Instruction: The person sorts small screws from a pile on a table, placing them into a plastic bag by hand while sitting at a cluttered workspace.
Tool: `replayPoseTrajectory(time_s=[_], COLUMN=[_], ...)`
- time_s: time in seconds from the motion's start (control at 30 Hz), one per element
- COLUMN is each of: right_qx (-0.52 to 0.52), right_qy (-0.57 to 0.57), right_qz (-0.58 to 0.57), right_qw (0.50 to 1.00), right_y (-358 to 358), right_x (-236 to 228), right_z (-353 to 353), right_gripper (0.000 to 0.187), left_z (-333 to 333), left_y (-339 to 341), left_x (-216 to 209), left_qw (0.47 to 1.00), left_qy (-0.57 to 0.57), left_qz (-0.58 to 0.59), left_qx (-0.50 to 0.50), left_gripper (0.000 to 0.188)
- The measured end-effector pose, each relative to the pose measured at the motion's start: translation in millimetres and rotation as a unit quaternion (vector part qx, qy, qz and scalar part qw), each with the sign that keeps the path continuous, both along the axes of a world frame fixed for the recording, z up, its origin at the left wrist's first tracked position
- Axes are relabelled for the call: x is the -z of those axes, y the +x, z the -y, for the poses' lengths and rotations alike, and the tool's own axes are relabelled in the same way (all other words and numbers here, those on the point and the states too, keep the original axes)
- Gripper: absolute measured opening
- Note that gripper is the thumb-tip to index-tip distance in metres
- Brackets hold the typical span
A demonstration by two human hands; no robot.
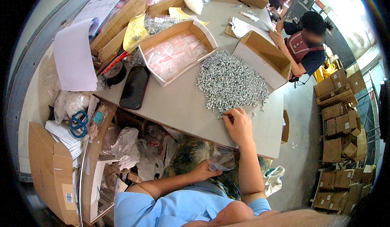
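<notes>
A broad heap of small silver screws (231, 81) lies spread on the grey table. At its near edge rests my right hand (239, 125), fingers curled together and touching the nearest screws; whatever is inside them is hidden. Below the table's front edge, close to my lap, my left hand (206, 171) grips a clear plastic bag (223, 161). A small pale round piece shows by its fingertips. Left of the heap, a shallow open cardboard box (164, 81) contains several flat clear bags with red strips (174, 54).
An empty-looking open carton (280, 70) borders the heap on the right. A black phone (135, 87) lies near the front edge, beside a tape roll (115, 73). Blue-handled scissors (79, 123) sit at left. Across the table a person (304, 44) handles papers. Stacked cartons (339, 129) stand far right.
</notes>
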State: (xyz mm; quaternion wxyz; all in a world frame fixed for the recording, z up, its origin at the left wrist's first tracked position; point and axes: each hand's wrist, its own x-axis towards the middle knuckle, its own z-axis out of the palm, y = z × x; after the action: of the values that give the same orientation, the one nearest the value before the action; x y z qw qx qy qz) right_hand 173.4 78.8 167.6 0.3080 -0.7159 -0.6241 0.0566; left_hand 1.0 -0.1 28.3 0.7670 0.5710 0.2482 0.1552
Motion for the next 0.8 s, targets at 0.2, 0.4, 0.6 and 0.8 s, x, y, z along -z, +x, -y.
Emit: replayPoseTrajectory(time_s=[0.2, 0.4, 0.6, 0.8], right_qx=[0.008, 0.184, 0.197, -0.012], right_qy=[-0.003, -0.178, 0.062, 0.002], right_qz=[0.038, 0.015, 0.052, -0.062], right_qw=[0.999, 0.967, 0.977, 0.998], right_y=[-1.2, 72.4, 74.7, -1.1], right_x=[2.4, -14.8, -14.0, -10.2], right_z=[0.4, 45.5, 50.8, 15.6], right_gripper=[0.011, 0.011, 0.017, 0.027], left_z=[-3.2, -2.8, 0.8, -2.0], left_y=[0.2, -2.4, 1.2, -3.3], left_x=[1.5, -15.2, -7.3, -4.4], left_qw=[0.999, 0.998, 0.997, 0.999], left_qy=[0.015, 0.035, 0.024, -0.005], left_qz=[-0.028, -0.047, -0.069, -0.030], left_qx=[0.025, 0.008, 0.010, 0.013], left_gripper=[0.036, 0.036, 0.029, 0.028])
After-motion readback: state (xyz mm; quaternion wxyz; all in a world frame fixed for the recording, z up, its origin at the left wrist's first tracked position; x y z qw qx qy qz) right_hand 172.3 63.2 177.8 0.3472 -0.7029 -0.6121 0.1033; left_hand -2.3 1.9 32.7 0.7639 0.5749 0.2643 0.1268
